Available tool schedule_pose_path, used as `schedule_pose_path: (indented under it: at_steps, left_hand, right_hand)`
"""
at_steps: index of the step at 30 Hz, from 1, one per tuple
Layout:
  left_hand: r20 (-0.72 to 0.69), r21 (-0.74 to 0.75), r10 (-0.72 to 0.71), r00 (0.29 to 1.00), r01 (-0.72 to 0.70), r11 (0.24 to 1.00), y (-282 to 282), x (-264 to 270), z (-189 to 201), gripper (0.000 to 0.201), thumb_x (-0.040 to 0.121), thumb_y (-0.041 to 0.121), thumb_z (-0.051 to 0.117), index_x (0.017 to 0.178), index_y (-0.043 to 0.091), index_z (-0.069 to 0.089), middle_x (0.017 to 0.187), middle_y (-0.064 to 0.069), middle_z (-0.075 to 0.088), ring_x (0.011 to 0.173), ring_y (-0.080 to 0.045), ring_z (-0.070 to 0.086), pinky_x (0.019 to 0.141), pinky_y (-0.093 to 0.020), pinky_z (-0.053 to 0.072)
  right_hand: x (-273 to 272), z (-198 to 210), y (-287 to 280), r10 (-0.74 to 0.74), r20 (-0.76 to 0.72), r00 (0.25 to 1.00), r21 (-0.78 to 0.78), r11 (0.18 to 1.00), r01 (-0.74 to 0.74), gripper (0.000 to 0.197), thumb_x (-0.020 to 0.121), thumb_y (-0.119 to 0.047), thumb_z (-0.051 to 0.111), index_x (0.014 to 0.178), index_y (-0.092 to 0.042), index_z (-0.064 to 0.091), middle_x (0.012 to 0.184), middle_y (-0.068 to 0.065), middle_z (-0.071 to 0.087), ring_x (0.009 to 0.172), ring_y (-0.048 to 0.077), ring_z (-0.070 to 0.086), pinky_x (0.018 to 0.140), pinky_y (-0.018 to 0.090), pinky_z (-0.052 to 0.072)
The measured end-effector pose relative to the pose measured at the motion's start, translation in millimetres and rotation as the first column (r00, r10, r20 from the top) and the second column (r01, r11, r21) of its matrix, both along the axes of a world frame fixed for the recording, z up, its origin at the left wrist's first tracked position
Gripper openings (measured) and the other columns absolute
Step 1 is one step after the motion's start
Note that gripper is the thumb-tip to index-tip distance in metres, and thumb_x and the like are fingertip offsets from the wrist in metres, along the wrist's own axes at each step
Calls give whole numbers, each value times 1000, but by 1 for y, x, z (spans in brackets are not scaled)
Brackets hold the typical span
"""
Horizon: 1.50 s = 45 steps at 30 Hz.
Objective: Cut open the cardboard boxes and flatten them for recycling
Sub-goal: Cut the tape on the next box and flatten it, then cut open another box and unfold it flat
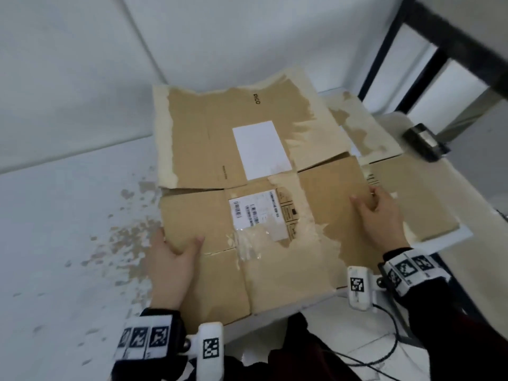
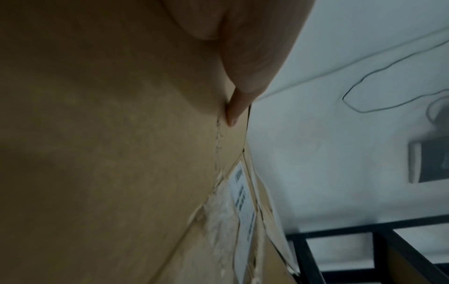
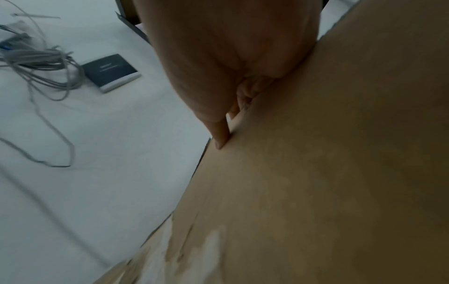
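Observation:
A flattened brown cardboard box (image 1: 209, 149) with torn white facing, a blank white label and a barcode label is held flat in front of me. My left hand (image 1: 176, 257) grips its near-left edge, thumb on top and fingers underneath. My right hand (image 1: 373, 210) grips the right edge, thumb on top and fingers curled round the rim. The left wrist view shows the thumb (image 2: 233, 113) pressed on the cardboard (image 2: 109, 153). In the right wrist view the thumb (image 3: 221, 138) lies along the board's edge (image 3: 328, 173). A second flattened box (image 1: 412, 204) lies underneath at the right.
The second board rests on a white surface (image 1: 464, 232). A dark blurred device (image 1: 424, 143) sits at the far right beside a black frame (image 1: 384, 50). The white floor at left has flaked paint (image 1: 123, 237). A dark booklet (image 3: 111, 72) and grey cables (image 3: 36, 63) lie below.

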<state>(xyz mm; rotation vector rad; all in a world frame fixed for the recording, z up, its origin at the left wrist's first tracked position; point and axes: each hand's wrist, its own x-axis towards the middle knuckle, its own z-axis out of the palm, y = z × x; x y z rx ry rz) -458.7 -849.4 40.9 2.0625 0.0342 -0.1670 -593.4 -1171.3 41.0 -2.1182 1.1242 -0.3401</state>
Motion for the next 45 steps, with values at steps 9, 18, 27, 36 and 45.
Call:
schedule_pose_path:
  at_steps: [9,18,27,36,45]
  left_hand:
    - [-161,-110,-91,983,74,991,-196,-20,-43,38,77,12,71,107,10,48,85,1,57,82,-23,58,63,-25,39]
    - [-262,215,-51,964,110,970,-266,-35,-92,57,82,24,64,128,-1,41,131,-17,42,122,-34,38,105,-41,31]
    - [-38,256,-135,990,140,957,-258,-52,-118,51,89,12,59,135,3,40,140,-15,39,132,-30,30,113,-35,17]
    - [-60,208,-233,971,241,948,-228,-43,-107,16,94,24,57,94,11,66,121,-8,57,115,-24,51,102,-31,36]
    - [-78,384,-360,930,361,850,-97,-58,-74,49,101,36,38,62,8,51,57,-4,50,54,-18,48,52,-32,31]
  right_hand:
    - [-36,-15,-180,-59,-206,977,35,997,67,45,90,-16,55,132,-5,45,131,20,52,118,36,48,98,38,36]
    - [-46,-67,-245,-78,-327,942,49,994,99,51,84,-4,57,134,-7,42,130,22,52,117,38,49,98,42,39]
    - [-52,-94,-244,-16,-408,913,17,1000,25,63,85,-8,55,144,-7,31,138,24,42,125,41,40,105,42,31]
    - [-51,-88,-219,-79,-375,924,-63,996,59,63,83,-11,55,141,-8,32,146,21,26,132,39,24,111,51,22]
    - [2,-76,-72,313,-100,944,-145,935,-325,40,87,-29,46,117,-6,56,127,18,50,124,35,37,104,40,25]
